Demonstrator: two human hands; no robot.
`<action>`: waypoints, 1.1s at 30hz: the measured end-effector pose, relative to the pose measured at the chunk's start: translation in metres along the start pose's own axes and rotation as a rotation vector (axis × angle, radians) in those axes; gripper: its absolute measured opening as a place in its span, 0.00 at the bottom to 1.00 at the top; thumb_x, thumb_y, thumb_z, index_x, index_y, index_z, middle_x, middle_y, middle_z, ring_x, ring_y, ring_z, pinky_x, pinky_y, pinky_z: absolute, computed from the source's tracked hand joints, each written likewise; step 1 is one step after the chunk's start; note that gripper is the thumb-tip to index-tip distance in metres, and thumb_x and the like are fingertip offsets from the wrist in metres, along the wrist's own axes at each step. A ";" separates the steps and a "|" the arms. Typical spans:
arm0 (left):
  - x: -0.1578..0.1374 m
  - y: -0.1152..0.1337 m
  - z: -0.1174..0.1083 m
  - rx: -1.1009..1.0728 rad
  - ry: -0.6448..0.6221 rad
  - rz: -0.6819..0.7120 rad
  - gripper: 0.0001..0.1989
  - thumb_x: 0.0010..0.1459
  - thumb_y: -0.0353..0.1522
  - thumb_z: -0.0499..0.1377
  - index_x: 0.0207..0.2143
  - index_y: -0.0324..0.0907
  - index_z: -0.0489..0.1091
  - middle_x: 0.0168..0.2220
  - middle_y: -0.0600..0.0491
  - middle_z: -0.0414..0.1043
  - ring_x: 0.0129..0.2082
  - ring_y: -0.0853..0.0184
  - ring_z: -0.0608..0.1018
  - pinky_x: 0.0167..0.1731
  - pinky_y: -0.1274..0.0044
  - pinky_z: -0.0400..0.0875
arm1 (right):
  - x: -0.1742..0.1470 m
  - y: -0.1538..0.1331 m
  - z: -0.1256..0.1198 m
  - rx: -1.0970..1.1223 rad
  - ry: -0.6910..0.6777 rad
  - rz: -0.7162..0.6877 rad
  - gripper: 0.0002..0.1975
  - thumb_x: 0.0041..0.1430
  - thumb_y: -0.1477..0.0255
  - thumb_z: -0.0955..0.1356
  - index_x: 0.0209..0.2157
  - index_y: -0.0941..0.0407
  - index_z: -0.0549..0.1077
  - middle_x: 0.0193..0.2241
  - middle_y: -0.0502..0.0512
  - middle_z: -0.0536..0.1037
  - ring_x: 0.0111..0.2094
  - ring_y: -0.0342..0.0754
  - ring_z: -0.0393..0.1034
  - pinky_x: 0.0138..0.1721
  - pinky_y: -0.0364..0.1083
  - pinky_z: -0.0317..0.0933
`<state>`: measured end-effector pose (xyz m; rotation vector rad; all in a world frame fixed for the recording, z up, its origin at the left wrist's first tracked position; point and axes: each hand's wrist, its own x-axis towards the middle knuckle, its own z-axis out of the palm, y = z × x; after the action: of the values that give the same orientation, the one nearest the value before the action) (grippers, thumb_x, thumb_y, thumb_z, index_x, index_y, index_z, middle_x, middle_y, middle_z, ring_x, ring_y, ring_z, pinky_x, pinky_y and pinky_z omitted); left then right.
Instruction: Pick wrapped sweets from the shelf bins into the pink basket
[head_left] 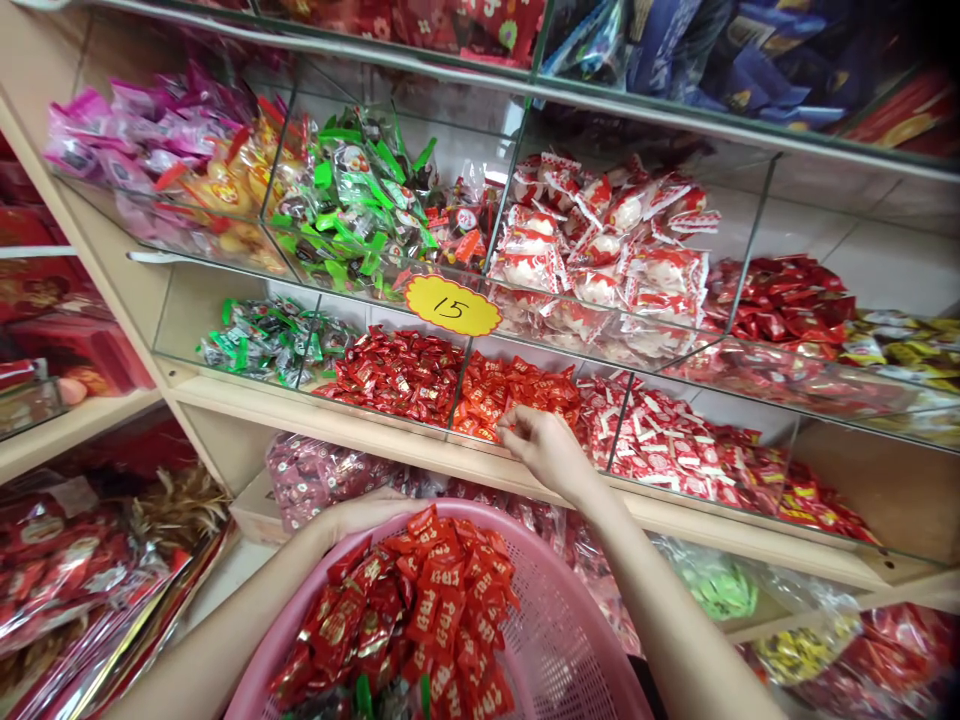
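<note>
My left hand (367, 512) grips the far rim of a pink plastic basket (600, 640); its fingertips are partly hidden by the rim. Inside the basket lie red wrapped candies (442, 590), with darker red ones on the left and a few green-tipped wrappers near the bottom. My right hand (541, 448) hovers at the glass front of a bin of orange-red candies (517, 385). Its fingers are loosely bent and somewhat apart, and I see nothing held in them.
Glass-fronted bins hold dark red candies (401, 375), red-and-white candies (667, 435) and green-wrapped candies (360, 195). A yellow price tag (453, 304) reading 15 hangs on the upper glass. A wooden shelf edge (330, 425) runs below the bins. Bagged goods (322, 480) sit underneath.
</note>
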<state>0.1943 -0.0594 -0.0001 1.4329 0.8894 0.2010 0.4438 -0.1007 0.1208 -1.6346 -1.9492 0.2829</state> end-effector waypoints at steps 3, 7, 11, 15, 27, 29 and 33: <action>0.002 -0.005 -0.001 -0.014 0.004 0.009 0.27 0.50 0.50 0.57 0.38 0.34 0.76 0.38 0.46 0.76 0.38 0.60 0.76 0.42 0.74 0.68 | 0.026 0.009 0.007 -0.100 -0.008 0.035 0.05 0.52 0.71 0.65 0.33 0.55 0.71 0.20 0.47 0.70 0.22 0.42 0.60 0.26 0.40 0.50; 0.003 -0.007 -0.003 -0.017 -0.010 0.019 0.28 0.51 0.50 0.56 0.40 0.35 0.76 0.38 0.46 0.76 0.38 0.59 0.76 0.42 0.73 0.68 | 0.048 0.017 0.018 -0.179 -0.085 0.120 0.12 0.50 0.69 0.68 0.38 0.55 0.71 0.27 0.51 0.73 0.27 0.43 0.64 0.28 0.40 0.52; 0.002 -0.004 -0.003 0.035 0.002 0.039 0.28 0.51 0.50 0.55 0.39 0.35 0.76 0.38 0.47 0.76 0.39 0.60 0.76 0.43 0.74 0.68 | 0.056 0.018 0.027 -0.238 -0.110 0.186 0.15 0.48 0.69 0.70 0.40 0.55 0.72 0.30 0.54 0.74 0.31 0.46 0.66 0.30 0.42 0.53; 0.002 -0.003 -0.003 0.085 0.019 0.026 0.28 0.52 0.51 0.55 0.38 0.35 0.76 0.38 0.47 0.76 0.40 0.59 0.76 0.43 0.74 0.67 | 0.056 0.020 0.030 -0.252 -0.105 0.194 0.15 0.49 0.69 0.69 0.41 0.55 0.71 0.32 0.56 0.74 0.33 0.47 0.67 0.31 0.42 0.53; 0.002 -0.001 -0.002 0.035 -0.003 0.026 0.29 0.50 0.51 0.56 0.40 0.35 0.76 0.37 0.48 0.76 0.37 0.61 0.75 0.41 0.74 0.67 | 0.054 0.024 0.028 -0.183 -0.119 0.125 0.03 0.49 0.73 0.66 0.25 0.57 0.72 0.24 0.53 0.75 0.28 0.44 0.66 0.29 0.41 0.54; 0.002 -0.002 -0.002 0.027 -0.004 0.023 0.29 0.50 0.51 0.56 0.40 0.35 0.76 0.37 0.47 0.76 0.36 0.61 0.75 0.40 0.74 0.67 | 0.053 0.026 0.030 -0.171 -0.102 0.116 0.04 0.49 0.74 0.65 0.25 0.57 0.72 0.24 0.54 0.75 0.28 0.44 0.66 0.29 0.40 0.54; 0.002 -0.004 -0.002 0.028 0.007 0.028 0.29 0.50 0.51 0.56 0.39 0.35 0.76 0.37 0.48 0.76 0.36 0.61 0.75 0.40 0.74 0.67 | 0.051 0.025 0.029 -0.152 -0.065 0.104 0.06 0.50 0.75 0.64 0.24 0.57 0.71 0.24 0.53 0.75 0.27 0.43 0.66 0.29 0.40 0.54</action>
<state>0.1925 -0.0574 -0.0045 1.4723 0.8813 0.2148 0.4447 -0.0402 0.0996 -1.8490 -1.9787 0.2352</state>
